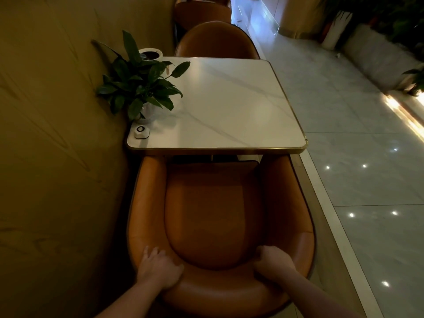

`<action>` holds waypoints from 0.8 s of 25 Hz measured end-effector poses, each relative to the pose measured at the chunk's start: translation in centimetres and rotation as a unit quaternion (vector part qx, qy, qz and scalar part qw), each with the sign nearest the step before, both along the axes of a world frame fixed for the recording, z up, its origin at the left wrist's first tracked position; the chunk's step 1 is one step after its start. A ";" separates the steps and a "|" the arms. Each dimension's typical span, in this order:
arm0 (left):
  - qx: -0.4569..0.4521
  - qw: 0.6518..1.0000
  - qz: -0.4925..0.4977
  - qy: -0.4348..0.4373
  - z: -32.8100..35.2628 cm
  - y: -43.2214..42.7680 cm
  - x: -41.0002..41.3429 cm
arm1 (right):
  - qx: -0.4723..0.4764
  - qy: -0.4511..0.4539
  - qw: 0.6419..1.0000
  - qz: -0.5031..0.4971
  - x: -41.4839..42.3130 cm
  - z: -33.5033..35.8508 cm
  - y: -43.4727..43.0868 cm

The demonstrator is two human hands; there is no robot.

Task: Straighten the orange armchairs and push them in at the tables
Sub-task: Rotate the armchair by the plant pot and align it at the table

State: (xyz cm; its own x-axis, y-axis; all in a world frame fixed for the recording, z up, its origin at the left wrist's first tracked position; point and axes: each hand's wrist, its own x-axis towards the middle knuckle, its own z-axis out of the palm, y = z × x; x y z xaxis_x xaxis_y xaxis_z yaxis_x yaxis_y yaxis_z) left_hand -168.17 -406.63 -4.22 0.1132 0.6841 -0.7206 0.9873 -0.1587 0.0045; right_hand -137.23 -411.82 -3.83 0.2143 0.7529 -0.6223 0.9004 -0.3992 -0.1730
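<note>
An orange armchair [215, 216] stands right below me, square to the white marble table [229, 104], its front tucked under the table's near edge. My left hand [158, 268] grips the left part of the curved backrest rim, fingers curled over the top. On the right part of the rim, my right hand [274, 263] holds on the same way. A second orange armchair [216, 41] sits at the table's far side, its back towards me. A third orange chair [202, 11] shows dimly behind it.
A wall [57, 134] runs close along the left of chair and table. On the table's left edge stand a potted plant [142, 83], a white call button [141, 131] and a white ashtray [150, 53]. A tiled aisle [355, 157] lies to the right, planters beyond.
</note>
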 end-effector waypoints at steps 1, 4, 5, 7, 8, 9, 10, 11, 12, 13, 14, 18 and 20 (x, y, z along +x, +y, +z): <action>-0.004 1.000 0.002 0.004 0.0 0.2 0.1 | 0.031 -0.014 0.999 -0.006 1.0 -0.3 0.2; -0.004 1.000 0.020 0.003 0.2 1.0 0.5 | 0.076 -0.042 0.996 -0.016 4.4 -0.8 0.8; 0.010 0.999 0.030 -0.001 0.2 1.2 0.6 | 0.082 -0.059 0.995 -0.005 5.5 -1.2 1.1; 0.042 0.998 0.044 -0.003 0.2 1.6 0.9 | 0.076 -0.109 0.991 0.020 7.1 -2.4 1.7; 0.058 0.997 0.044 0.003 0.0 1.7 1.1 | 0.071 -0.125 0.989 0.019 7.6 -2.8 2.0; 0.073 0.996 0.045 0.010 -0.2 1.8 1.1 | 0.070 -0.132 0.989 0.016 8.0 -3.1 2.4; 0.089 0.995 0.048 0.015 -0.5 2.0 1.1 | 0.072 -0.133 0.988 0.016 8.4 -3.5 2.9; 0.107 0.992 0.055 0.021 -0.9 2.5 1.0 | 0.076 -0.133 0.988 0.021 8.8 -4.0 3.6; 0.125 0.990 0.061 0.028 -1.4 3.2 0.8 | 0.085 -0.137 0.987 0.025 9.2 -4.4 4.6; 0.142 0.987 0.063 0.037 -2.1 4.2 0.4 | 0.097 -0.142 0.985 0.026 9.7 -5.0 5.8; 0.154 0.985 0.064 0.047 -2.8 5.1 0.0 | 0.111 -0.146 0.983 0.022 10.2 -5.5 7.1; 0.173 0.977 0.091 0.089 -4.9 8.3 -1.5 | 0.152 -0.168 0.972 -0.062 12.9 -7.1 11.7; 0.182 0.974 0.085 0.107 -5.7 8.8 -1.9 | 0.145 -0.154 0.970 -0.121 14.6 -7.6 13.3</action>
State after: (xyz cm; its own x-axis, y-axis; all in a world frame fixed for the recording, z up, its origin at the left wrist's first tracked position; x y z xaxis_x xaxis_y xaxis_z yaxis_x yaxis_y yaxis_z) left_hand -170.02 -397.81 -9.92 -0.1492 0.8941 -0.4222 0.9718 0.0538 -0.2295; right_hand -122.60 -398.54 -11.46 0.5490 0.7909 -0.2701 0.8127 -0.5807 -0.0484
